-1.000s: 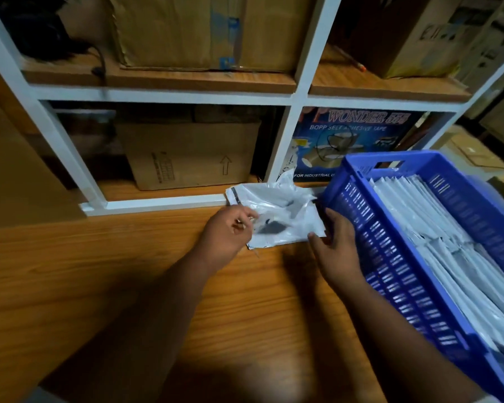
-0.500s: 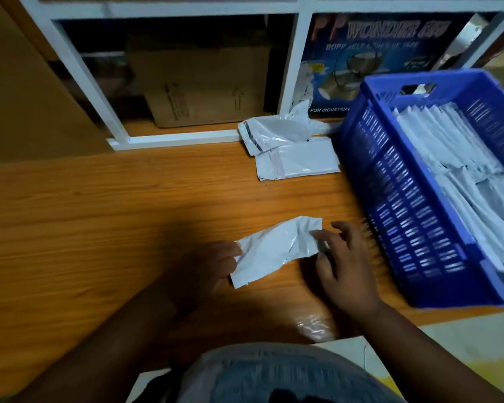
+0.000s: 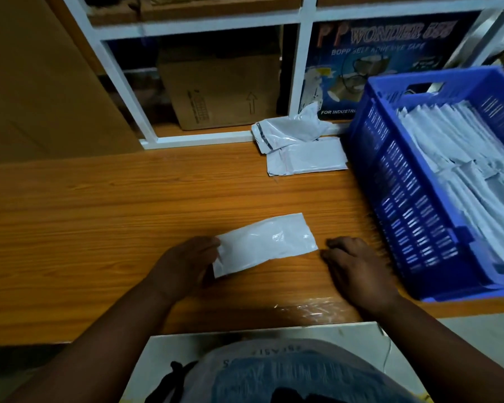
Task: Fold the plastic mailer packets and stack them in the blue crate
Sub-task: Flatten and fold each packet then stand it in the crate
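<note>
A white plastic mailer packet (image 3: 269, 242) lies flat on the wooden table (image 3: 99, 216), close to the front edge. My left hand (image 3: 186, 263) pinches its left end with thumb and fingers. My right hand (image 3: 355, 266) rests palm down on the table, fingertips at the packet's right end. Two more white packets (image 3: 297, 146) lie at the back by the shelf frame. The blue crate (image 3: 413, 216) stands on the right, with several folded white packets (image 3: 472, 170) stacked inside.
A white shelf frame (image 3: 198, 139) runs along the table's back edge, with a cardboard box (image 3: 221, 91) and a blue tape carton (image 3: 381, 62) behind it. A brown board (image 3: 41, 82) stands at the left. A clear plastic patch (image 3: 312, 309) lies at the table's front edge.
I picked one packet from the back pile and brought it to the front of the table. It now lies flatter, and my right hand has let go of its end.
</note>
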Motion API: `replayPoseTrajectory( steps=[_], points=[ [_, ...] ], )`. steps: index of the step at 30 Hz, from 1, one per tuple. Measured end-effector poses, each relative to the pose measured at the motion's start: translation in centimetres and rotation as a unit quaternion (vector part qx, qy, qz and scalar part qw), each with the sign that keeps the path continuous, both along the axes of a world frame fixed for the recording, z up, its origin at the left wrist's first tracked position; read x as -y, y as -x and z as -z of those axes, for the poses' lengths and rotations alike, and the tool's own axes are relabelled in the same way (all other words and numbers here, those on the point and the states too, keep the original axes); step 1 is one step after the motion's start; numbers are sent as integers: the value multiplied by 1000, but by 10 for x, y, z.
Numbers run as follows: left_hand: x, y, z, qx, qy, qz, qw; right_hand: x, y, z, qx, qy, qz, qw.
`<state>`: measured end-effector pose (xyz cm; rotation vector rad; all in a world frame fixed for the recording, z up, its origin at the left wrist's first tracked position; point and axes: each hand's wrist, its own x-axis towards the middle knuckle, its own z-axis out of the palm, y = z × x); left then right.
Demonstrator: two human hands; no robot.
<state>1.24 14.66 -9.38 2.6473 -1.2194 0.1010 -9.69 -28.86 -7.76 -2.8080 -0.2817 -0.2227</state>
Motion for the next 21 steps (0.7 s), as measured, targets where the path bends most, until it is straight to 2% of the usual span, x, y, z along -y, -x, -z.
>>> replayPoseTrajectory(
  steps=[4, 7, 9, 11, 12, 16, 18, 21],
  points=[
    [3, 2, 0, -24, -4, -18, 1000, -9, 1, -20, -27, -65, 6, 997],
    [15, 8, -11, -35, 13, -46, 998, -30, -16, -28, -53, -214, 134, 966],
    [26, 18, -19, -62, 55, -117, 990, -38, -35, -29, -99, -259, 225, 934],
    [42, 28, -16, -82, 84, -175, 978, -45, -50, -28, -155, -219, 239, 933],
    [52, 35, -11, -77, 71, -180, 978, -49, -54, -27, -176, -200, 230, 936],
    [75, 56, 9, -45, -70, -178, 980, -54, -51, -22, -210, -222, 211, 928],
    [69, 58, 10, -37, -102, -182, 977, -46, -40, -21, -211, -234, 197, 929],
    [49, 56, 13, -40, -137, -168, 975, -30, -19, -23, -226, -195, 182, 937]
  ],
)
